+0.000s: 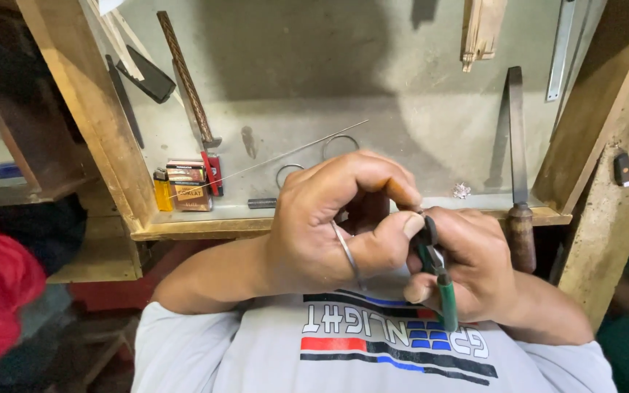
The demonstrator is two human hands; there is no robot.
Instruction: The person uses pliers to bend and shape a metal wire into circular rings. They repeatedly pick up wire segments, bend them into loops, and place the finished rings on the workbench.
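Hands meet close in front of the chest, below the edge of a wooden tabletop. Left hand is curled into a loose fist, thumb pressed forward toward the other hand, with a bent length of silver wire running across its palm side; its fingers are closed on that wire. Right hand is wrapped shut around green-handled pliers, the handles pointing down toward the shirt and the dark nose pointing up, touching the left thumb tip. Whether the nose actually bites the wire cannot be told, since the thumb covers that spot.

On the tabletop behind the hands: two wire rings, a long thin straight wire, a small stack of boxes beside a yellow lighter, a red-handled tool, and a file with a wooden handle standing just right of the right hand. Nothing lies between the two hands.
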